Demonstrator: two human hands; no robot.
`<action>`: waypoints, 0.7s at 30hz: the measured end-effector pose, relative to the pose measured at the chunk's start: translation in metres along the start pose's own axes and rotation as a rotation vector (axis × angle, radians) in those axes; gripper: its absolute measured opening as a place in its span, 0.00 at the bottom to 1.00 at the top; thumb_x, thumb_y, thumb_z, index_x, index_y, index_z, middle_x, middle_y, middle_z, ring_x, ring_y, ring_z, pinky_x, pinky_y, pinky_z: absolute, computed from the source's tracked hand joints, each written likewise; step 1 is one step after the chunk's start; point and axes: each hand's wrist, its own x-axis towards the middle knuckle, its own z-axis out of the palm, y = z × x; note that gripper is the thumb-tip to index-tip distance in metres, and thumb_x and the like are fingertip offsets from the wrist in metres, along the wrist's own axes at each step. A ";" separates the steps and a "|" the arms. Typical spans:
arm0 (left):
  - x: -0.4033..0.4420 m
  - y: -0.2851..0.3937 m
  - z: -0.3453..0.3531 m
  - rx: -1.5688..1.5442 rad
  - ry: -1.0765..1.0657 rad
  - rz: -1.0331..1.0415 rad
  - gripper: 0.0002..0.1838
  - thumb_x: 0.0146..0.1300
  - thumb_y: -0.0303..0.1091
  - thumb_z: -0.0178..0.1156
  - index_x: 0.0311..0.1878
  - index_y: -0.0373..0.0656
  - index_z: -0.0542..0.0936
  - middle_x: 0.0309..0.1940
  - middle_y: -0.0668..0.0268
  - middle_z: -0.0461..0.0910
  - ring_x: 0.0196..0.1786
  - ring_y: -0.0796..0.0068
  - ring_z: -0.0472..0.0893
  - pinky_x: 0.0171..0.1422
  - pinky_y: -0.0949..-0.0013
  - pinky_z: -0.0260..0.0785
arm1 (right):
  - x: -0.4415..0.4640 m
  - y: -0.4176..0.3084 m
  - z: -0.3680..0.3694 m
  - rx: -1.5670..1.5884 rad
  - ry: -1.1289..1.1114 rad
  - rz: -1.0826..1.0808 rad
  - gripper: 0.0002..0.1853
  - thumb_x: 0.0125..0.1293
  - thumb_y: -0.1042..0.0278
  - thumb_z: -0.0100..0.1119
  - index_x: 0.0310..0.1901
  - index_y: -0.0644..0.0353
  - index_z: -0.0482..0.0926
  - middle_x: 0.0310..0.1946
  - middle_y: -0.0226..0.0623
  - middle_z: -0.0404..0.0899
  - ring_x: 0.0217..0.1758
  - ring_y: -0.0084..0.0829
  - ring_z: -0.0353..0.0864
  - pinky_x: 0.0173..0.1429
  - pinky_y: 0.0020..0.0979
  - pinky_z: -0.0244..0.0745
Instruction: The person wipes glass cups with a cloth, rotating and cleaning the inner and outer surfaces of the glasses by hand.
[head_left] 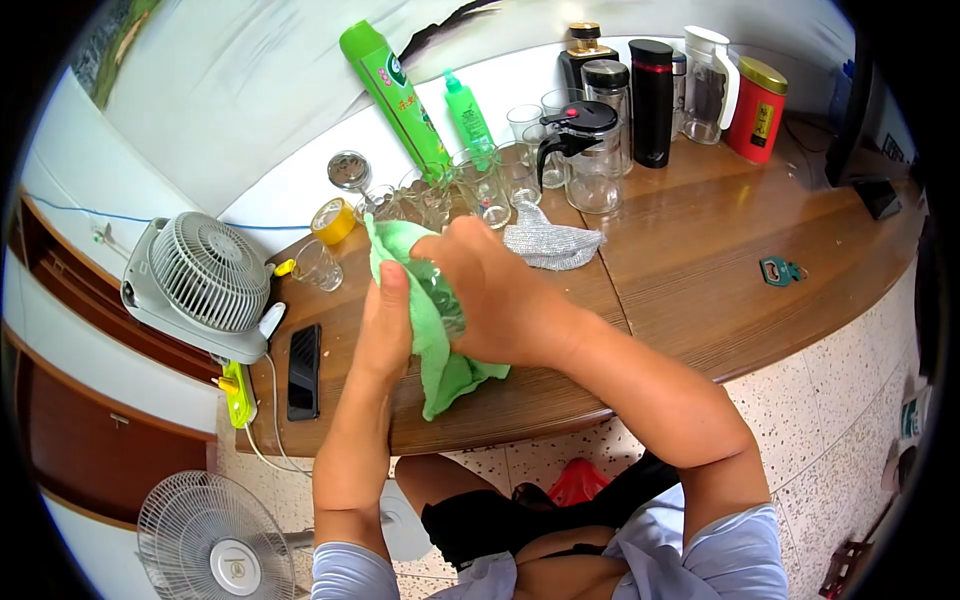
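Above the near edge of the table, my left hand (385, 320) is closed on a green cloth (450, 375), with its thumb up along the cloth. A clear drinking glass (443, 300) shows between the cloth and my other hand, partly wrapped by the cloth. My right hand (490, 290) is bent over the glass from the right, with its fingers curled; their tips are hidden. The cloth's lower end hangs down to the table. Just beyond my right hand lies a crumpled silver-grey cloth (553, 240).
Several glasses (482, 190), a green spray can (395, 95) and a glass teapot with black lid (595, 165) stand behind. A small fan (210, 275), yellow tape (333, 220) and a phone (304, 372) are left. A red tin (757, 115) and keys (780, 271) are right.
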 end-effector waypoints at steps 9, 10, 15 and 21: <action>-0.004 0.006 -0.007 -0.354 -0.079 -0.108 0.63 0.57 0.86 0.60 0.78 0.38 0.68 0.70 0.55 0.78 0.70 0.60 0.81 0.75 0.55 0.77 | 0.002 -0.005 0.008 0.029 0.025 -0.139 0.42 0.45 0.74 0.81 0.64 0.58 0.70 0.50 0.48 0.72 0.53 0.59 0.76 0.83 0.59 0.64; -0.004 0.007 -0.006 -0.299 -0.081 -0.120 0.62 0.56 0.85 0.62 0.78 0.38 0.69 0.70 0.56 0.78 0.70 0.61 0.80 0.75 0.55 0.77 | 0.003 -0.006 0.008 0.046 0.058 -0.121 0.42 0.45 0.75 0.81 0.64 0.57 0.70 0.49 0.49 0.72 0.53 0.59 0.76 0.83 0.59 0.64; -0.001 0.008 0.011 0.031 -0.126 -0.074 0.58 0.55 0.72 0.78 0.78 0.39 0.70 0.70 0.61 0.78 0.71 0.67 0.78 0.74 0.60 0.73 | 0.005 0.002 -0.002 -0.065 0.087 0.025 0.42 0.44 0.85 0.70 0.65 0.59 0.67 0.50 0.50 0.69 0.56 0.59 0.72 0.66 0.54 0.71; -0.001 -0.003 0.015 -0.100 -0.090 -0.003 0.51 0.60 0.61 0.80 0.76 0.38 0.71 0.67 0.63 0.79 0.67 0.70 0.80 0.71 0.63 0.73 | 0.006 0.004 -0.009 -0.040 0.032 0.020 0.42 0.43 0.88 0.67 0.66 0.60 0.68 0.50 0.50 0.68 0.56 0.60 0.70 0.59 0.52 0.73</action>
